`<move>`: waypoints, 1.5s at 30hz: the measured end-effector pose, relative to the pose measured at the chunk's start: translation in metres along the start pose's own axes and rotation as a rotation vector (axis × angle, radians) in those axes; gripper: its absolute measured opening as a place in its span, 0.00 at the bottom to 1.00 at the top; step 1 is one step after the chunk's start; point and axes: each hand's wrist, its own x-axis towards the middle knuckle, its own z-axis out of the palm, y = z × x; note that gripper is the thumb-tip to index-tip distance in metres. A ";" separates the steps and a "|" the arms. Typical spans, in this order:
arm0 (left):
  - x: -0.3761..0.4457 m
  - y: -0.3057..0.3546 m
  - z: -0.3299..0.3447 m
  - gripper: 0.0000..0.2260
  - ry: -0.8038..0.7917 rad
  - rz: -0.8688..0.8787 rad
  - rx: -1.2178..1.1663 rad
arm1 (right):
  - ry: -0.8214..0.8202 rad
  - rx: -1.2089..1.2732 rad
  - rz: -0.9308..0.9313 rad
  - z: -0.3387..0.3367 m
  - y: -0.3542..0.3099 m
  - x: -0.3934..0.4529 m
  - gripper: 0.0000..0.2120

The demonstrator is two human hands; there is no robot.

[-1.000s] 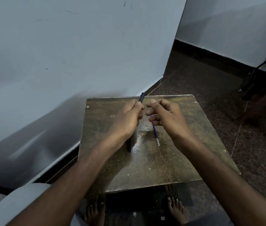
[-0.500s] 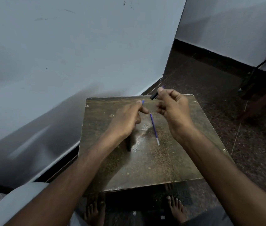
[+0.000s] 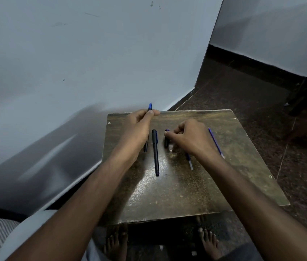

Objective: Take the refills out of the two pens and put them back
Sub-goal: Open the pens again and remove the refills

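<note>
My left hand [image 3: 136,129] is shut on a dark pen barrel; its blue tip [image 3: 150,106] sticks up past my fingers and its lower end shows below my palm. My right hand [image 3: 189,137] pinches a short dark pen cap [image 3: 166,141] that stands on the table just right of a black pen [image 3: 155,153] lying lengthwise. One blue refill [image 3: 189,162] lies partly under my right wrist. A second blue refill [image 3: 216,143] lies to the right of that hand.
The small worn brown table [image 3: 196,194] stands against a pale wall on the left. My bare feet show under its near edge. Dark speckled floor runs to the right, with dark furniture legs [image 3: 303,102] at the far right.
My right hand pulled the short dark piece off the top of the pen and came down to the table with it. My left hand rose slightly with the barrel, uncovering the black pen.
</note>
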 end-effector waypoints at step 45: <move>-0.027 0.001 0.027 0.12 -0.372 0.018 -0.056 | -0.134 0.507 -0.087 -0.030 0.025 -0.047 0.03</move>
